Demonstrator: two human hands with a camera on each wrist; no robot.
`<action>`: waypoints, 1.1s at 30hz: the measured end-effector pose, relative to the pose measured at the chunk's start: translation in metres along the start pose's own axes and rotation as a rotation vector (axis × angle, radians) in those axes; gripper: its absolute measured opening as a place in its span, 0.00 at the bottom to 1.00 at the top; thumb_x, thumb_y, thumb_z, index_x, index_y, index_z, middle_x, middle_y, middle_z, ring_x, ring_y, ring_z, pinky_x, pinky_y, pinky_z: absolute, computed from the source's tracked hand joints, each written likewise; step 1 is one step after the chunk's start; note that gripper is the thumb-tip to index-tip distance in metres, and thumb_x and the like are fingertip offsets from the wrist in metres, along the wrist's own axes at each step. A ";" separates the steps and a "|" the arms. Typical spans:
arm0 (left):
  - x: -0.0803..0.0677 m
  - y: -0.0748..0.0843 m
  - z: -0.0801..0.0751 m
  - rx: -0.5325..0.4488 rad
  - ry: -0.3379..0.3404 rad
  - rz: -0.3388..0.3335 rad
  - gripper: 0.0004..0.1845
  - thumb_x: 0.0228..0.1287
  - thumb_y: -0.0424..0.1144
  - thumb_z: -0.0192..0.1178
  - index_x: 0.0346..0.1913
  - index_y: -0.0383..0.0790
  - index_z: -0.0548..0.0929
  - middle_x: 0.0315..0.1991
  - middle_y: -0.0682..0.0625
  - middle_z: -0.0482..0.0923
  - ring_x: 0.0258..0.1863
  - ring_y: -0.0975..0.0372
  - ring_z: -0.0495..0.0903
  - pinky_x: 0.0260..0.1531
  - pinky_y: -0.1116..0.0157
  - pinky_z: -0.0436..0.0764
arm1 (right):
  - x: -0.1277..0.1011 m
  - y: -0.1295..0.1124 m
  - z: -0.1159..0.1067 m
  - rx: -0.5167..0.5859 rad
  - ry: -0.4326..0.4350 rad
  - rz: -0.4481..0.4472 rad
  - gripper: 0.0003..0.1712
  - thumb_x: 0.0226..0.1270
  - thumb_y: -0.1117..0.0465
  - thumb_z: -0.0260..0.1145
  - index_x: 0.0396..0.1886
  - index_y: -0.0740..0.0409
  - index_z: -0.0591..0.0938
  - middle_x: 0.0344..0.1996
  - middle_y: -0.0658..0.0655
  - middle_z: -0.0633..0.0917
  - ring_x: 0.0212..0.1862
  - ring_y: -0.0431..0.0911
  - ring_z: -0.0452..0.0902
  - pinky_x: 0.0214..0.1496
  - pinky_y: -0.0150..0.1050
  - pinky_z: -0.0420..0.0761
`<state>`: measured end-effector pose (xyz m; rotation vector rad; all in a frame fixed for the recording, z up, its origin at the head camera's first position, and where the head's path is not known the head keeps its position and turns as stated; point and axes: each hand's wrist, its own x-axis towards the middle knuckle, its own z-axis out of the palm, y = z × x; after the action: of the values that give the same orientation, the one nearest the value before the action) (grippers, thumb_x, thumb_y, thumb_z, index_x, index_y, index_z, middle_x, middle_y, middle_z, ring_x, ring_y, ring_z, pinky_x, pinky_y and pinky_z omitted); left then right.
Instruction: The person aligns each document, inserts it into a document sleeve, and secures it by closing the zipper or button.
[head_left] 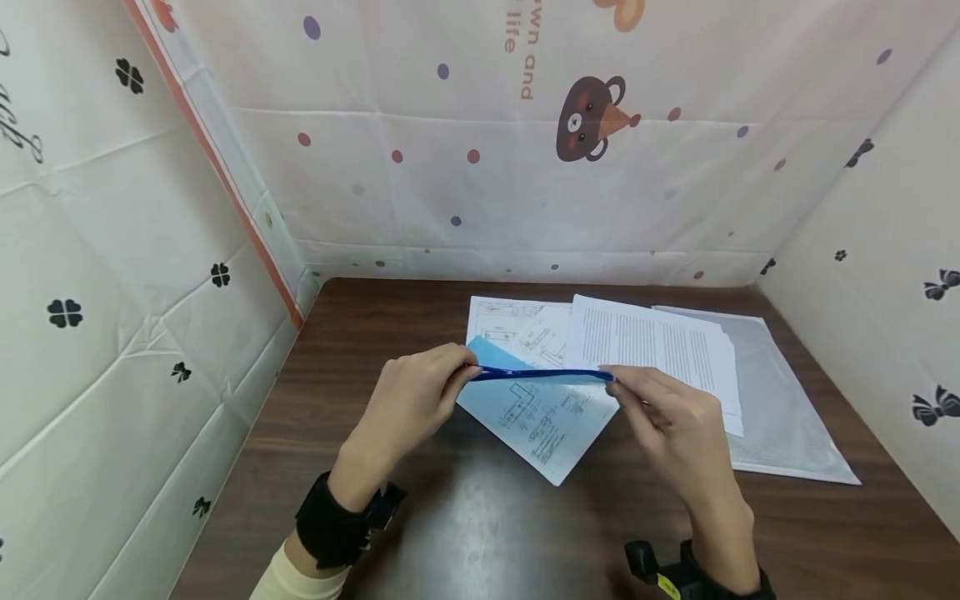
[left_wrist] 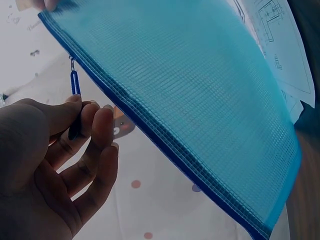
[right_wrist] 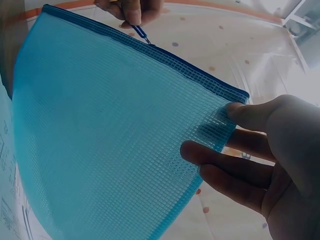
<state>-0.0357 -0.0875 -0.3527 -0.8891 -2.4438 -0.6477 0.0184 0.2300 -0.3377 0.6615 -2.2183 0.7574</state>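
On the far left, a white cloth wall (head_left: 97,250) with little black clovers runs along the left edge of the brown tabletop (head_left: 360,333). Next you can see your pale yellow sleeve (head_left: 300,577) and the black band (head_left: 333,521) on your left wrist.

Your left hand (head_left: 420,387) is up over the tabletop. Its thumb and pointer finger pinch the blue zip pull (left_wrist: 75,82), and its other fingers are bent but loose.

To the right of that hand is the blue mesh pouch (right_wrist: 115,125). It is up off the tabletop, between your two hands, with its dark blue zip edge (head_left: 540,374) stretching from side to side. Just below that edge, a line drawing (head_left: 540,425) looks light blue; you cannot tell if it is inside the pouch or behind it.

Past the pouch, near the far edge, lies a white drawing sheet (head_left: 487,315). Some typed pages (head_left: 648,337) lie partly on top of its right side.

Your right hand (head_left: 675,425) holds the pouch by its corner at the end of the zip, with the thumb in front and a finger behind.

Farthest right, a flat gray case (head_left: 787,400) lies partly under the typed pages, with one corner near the tabletop's right edge.
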 end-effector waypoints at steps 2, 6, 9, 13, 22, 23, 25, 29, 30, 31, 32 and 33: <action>0.000 0.000 0.001 -0.006 -0.007 -0.002 0.02 0.77 0.38 0.65 0.45 0.44 0.86 0.36 0.56 0.85 0.24 0.68 0.73 0.22 0.71 0.73 | -0.001 0.000 0.000 -0.001 -0.004 0.008 0.18 0.60 0.76 0.76 0.50 0.62 0.91 0.43 0.57 0.92 0.38 0.46 0.89 0.33 0.23 0.82; 0.000 0.001 0.001 -0.009 -0.013 -0.008 0.03 0.77 0.39 0.66 0.45 0.44 0.86 0.36 0.56 0.85 0.25 0.68 0.73 0.22 0.71 0.73 | -0.001 0.001 -0.001 0.003 0.012 0.017 0.20 0.59 0.78 0.76 0.50 0.62 0.92 0.43 0.56 0.92 0.41 0.48 0.90 0.34 0.23 0.83; 0.000 0.001 0.001 -0.007 -0.011 -0.009 0.02 0.76 0.39 0.66 0.45 0.44 0.86 0.36 0.56 0.85 0.25 0.68 0.73 0.22 0.71 0.73 | -0.002 0.001 -0.002 0.006 0.025 0.020 0.21 0.59 0.79 0.76 0.51 0.61 0.92 0.44 0.56 0.92 0.43 0.46 0.90 0.34 0.23 0.83; 0.002 0.001 -0.001 -0.009 -0.007 -0.003 0.03 0.77 0.39 0.66 0.45 0.44 0.86 0.36 0.56 0.85 0.25 0.68 0.74 0.23 0.71 0.73 | -0.003 0.003 -0.005 -0.010 0.036 0.039 0.22 0.59 0.79 0.76 0.51 0.60 0.92 0.44 0.56 0.92 0.45 0.43 0.89 0.36 0.23 0.82; 0.004 0.000 -0.001 -0.012 -0.009 0.011 0.03 0.77 0.39 0.65 0.45 0.44 0.86 0.35 0.57 0.84 0.25 0.68 0.73 0.23 0.70 0.73 | -0.006 0.009 -0.013 -0.060 0.043 0.060 0.18 0.61 0.77 0.76 0.50 0.60 0.92 0.43 0.56 0.93 0.45 0.40 0.89 0.41 0.19 0.80; 0.004 0.000 -0.001 -0.014 -0.008 0.015 0.03 0.77 0.39 0.65 0.45 0.44 0.86 0.35 0.57 0.84 0.25 0.68 0.73 0.23 0.70 0.73 | -0.006 0.009 -0.013 -0.060 0.048 0.057 0.18 0.61 0.77 0.76 0.50 0.60 0.92 0.43 0.56 0.93 0.45 0.39 0.88 0.42 0.19 0.79; 0.006 0.000 -0.001 -0.013 -0.007 0.019 0.03 0.77 0.40 0.65 0.45 0.44 0.86 0.36 0.57 0.84 0.25 0.68 0.73 0.23 0.70 0.73 | -0.006 0.010 -0.013 -0.053 0.070 0.050 0.19 0.59 0.77 0.77 0.49 0.59 0.93 0.43 0.55 0.93 0.45 0.39 0.88 0.46 0.18 0.78; 0.006 -0.003 -0.002 0.001 0.000 0.010 0.04 0.78 0.40 0.65 0.45 0.44 0.86 0.36 0.56 0.84 0.25 0.68 0.73 0.23 0.70 0.73 | -0.006 0.013 -0.013 -0.034 0.108 0.037 0.20 0.57 0.77 0.77 0.49 0.58 0.93 0.43 0.53 0.93 0.46 0.38 0.88 0.51 0.18 0.76; 0.006 -0.004 -0.003 0.004 0.001 0.003 0.04 0.77 0.40 0.65 0.45 0.44 0.86 0.36 0.56 0.84 0.25 0.68 0.74 0.23 0.69 0.73 | -0.007 0.014 -0.013 -0.029 0.116 0.034 0.21 0.56 0.78 0.77 0.49 0.58 0.93 0.43 0.53 0.93 0.46 0.37 0.88 0.51 0.18 0.75; 0.005 -0.005 -0.003 0.007 0.002 -0.004 0.03 0.77 0.40 0.65 0.45 0.45 0.86 0.36 0.56 0.84 0.25 0.68 0.74 0.23 0.69 0.73 | -0.007 0.014 -0.013 -0.029 0.117 0.031 0.21 0.56 0.78 0.77 0.49 0.58 0.93 0.43 0.53 0.93 0.47 0.34 0.87 0.51 0.18 0.75; 0.004 -0.006 -0.004 0.009 0.003 -0.011 0.03 0.77 0.40 0.65 0.44 0.44 0.86 0.36 0.56 0.84 0.25 0.68 0.74 0.23 0.69 0.73 | -0.007 0.015 -0.013 -0.028 0.117 0.030 0.21 0.56 0.77 0.78 0.48 0.58 0.93 0.43 0.53 0.93 0.48 0.32 0.86 0.50 0.18 0.75; 0.004 -0.007 -0.005 0.010 0.004 -0.019 0.03 0.76 0.40 0.66 0.44 0.44 0.86 0.36 0.56 0.84 0.25 0.68 0.74 0.23 0.69 0.73 | -0.008 0.015 -0.013 -0.027 0.116 0.028 0.22 0.54 0.78 0.78 0.48 0.58 0.93 0.43 0.53 0.93 0.48 0.30 0.85 0.49 0.17 0.75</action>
<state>-0.0421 -0.0935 -0.3492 -0.8613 -2.4528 -0.6427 0.0194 0.2509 -0.3406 0.5601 -2.1318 0.7589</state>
